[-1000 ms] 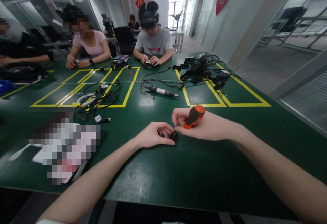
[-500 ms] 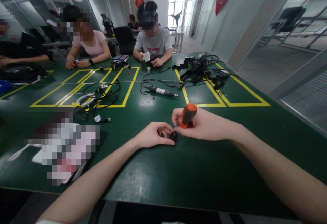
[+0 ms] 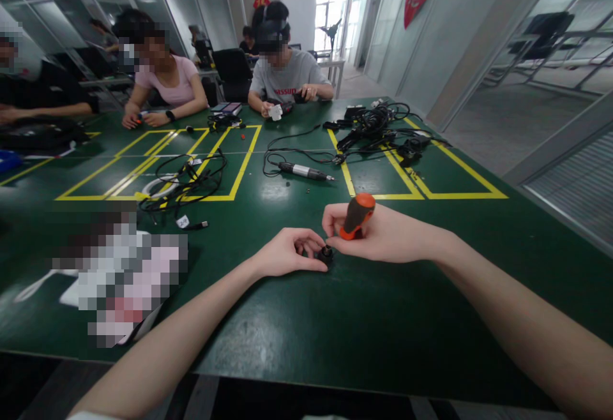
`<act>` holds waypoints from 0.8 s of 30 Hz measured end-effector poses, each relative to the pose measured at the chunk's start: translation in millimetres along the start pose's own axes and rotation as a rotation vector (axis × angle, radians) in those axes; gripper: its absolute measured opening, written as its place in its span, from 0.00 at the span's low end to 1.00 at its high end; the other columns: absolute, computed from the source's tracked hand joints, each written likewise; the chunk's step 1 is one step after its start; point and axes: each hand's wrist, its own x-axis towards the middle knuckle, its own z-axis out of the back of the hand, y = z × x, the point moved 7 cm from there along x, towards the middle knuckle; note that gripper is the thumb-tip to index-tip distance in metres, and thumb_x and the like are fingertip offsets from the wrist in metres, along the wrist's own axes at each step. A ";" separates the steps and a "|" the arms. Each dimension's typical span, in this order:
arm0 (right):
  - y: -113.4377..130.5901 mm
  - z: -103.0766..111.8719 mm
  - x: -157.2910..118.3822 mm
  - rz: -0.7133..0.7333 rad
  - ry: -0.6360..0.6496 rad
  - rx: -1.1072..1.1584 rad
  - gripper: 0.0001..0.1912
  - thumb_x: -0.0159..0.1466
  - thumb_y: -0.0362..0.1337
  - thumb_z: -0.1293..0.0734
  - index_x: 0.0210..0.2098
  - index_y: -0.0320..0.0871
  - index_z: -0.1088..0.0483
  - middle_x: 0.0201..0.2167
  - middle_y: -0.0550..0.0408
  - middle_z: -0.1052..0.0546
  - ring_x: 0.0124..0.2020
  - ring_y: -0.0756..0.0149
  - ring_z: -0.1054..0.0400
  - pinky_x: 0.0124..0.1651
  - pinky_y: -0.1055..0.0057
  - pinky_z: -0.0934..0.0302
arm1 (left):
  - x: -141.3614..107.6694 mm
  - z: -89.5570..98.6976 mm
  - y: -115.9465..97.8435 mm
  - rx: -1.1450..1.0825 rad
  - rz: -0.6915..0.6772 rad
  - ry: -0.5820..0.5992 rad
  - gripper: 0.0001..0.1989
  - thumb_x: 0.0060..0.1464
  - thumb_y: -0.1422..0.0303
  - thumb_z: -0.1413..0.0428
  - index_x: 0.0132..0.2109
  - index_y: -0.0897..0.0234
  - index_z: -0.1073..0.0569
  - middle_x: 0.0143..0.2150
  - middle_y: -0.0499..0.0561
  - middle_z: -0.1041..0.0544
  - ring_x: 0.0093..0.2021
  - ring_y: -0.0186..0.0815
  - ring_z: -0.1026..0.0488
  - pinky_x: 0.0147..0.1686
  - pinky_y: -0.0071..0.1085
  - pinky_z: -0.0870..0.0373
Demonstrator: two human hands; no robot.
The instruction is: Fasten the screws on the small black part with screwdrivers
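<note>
A small black round part [image 3: 325, 253] with a brownish metal-like top rests on the green table. My left hand [image 3: 290, 253] lies beside it, thumb and fingers closed round its sides. Just to the right, my right hand [image 3: 383, 235] grips a screwdriver [image 3: 360, 216] with an orange and dark grey handle. The handle stands nearly upright, leaning a little to the right. Its shaft is hidden by my fingers, so I cannot tell whether the tip touches the black part.
Ahead lies a black and silver pen-shaped electric tool [image 3: 306, 172] with its cable. Tangled black cables [image 3: 378, 123] lie far right, more cables [image 3: 191, 180] at left. Blurred-out items [image 3: 138, 279] are near my left forearm. Co-workers [image 3: 290, 72] sit across the green table [image 3: 268, 330].
The screwdriver handle has turned and leans slightly further right. My hands stay in place. Across the table, a co-worker's hands have moved apart, and the white piece there is lower.
</note>
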 end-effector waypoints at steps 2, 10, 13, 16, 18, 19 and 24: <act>-0.7 0.2 -0.3 -0.011 0.003 0.013 0.06 0.64 0.38 0.33 0.34 0.44 0.34 0.27 0.61 0.31 0.28 0.69 0.38 0.31 0.72 0.44 | 0.4 0.2 0.5 0.001 0.000 0.001 0.21 0.41 0.64 0.26 0.42 0.68 0.20 0.36 0.49 0.18 0.32 0.29 0.27 0.36 0.29 0.33; -2.0 3.9 -3.2 -0.002 -0.010 -0.041 0.05 0.60 0.33 0.33 0.37 0.44 0.33 0.29 0.61 0.32 0.28 0.70 0.40 0.32 0.72 0.44 | 1.5 0.2 2.3 -0.006 -0.006 0.002 0.23 0.41 0.64 0.26 0.45 0.68 0.20 0.37 0.50 0.18 0.32 0.29 0.26 0.35 0.28 0.33; -4.0 2.0 -2.9 -0.003 -0.004 -0.008 0.05 0.62 0.36 0.32 0.35 0.44 0.34 0.28 0.62 0.33 0.27 0.70 0.41 0.30 0.73 0.45 | 1.3 -0.6 2.5 -0.008 -0.007 0.008 0.22 0.41 0.64 0.26 0.44 0.68 0.20 0.35 0.48 0.19 0.31 0.29 0.26 0.36 0.29 0.32; -6.2 1.3 -2.3 -0.018 -0.008 0.024 0.08 0.65 0.40 0.32 0.35 0.45 0.35 0.25 0.64 0.35 0.25 0.71 0.43 0.29 0.73 0.48 | 0.9 0.1 2.6 0.036 -0.001 0.005 0.22 0.43 0.62 0.27 0.43 0.68 0.20 0.30 0.45 0.21 0.29 0.29 0.28 0.33 0.27 0.34; -6.3 1.4 -2.3 -0.015 -0.006 0.039 0.07 0.65 0.39 0.32 0.35 0.45 0.35 0.24 0.64 0.35 0.24 0.71 0.44 0.28 0.73 0.48 | 0.9 1.0 2.4 0.057 0.006 0.005 0.23 0.43 0.61 0.27 0.44 0.67 0.20 0.27 0.44 0.23 0.28 0.28 0.29 0.31 0.26 0.37; -6.1 1.7 -2.5 -0.014 -0.004 0.040 0.06 0.65 0.39 0.32 0.36 0.45 0.34 0.24 0.65 0.35 0.24 0.71 0.43 0.28 0.73 0.48 | 0.9 1.5 1.9 0.059 0.005 0.006 0.23 0.43 0.61 0.27 0.45 0.67 0.20 0.27 0.43 0.23 0.27 0.28 0.30 0.30 0.26 0.39; -3.1 3.9 -3.1 -0.007 -0.006 -0.011 0.06 0.60 0.33 0.32 0.37 0.44 0.33 0.26 0.63 0.34 0.26 0.71 0.42 0.30 0.73 0.46 | 1.6 2.7 -0.8 0.008 -0.023 0.012 0.21 0.42 0.63 0.28 0.44 0.67 0.20 0.31 0.45 0.21 0.30 0.28 0.28 0.33 0.26 0.35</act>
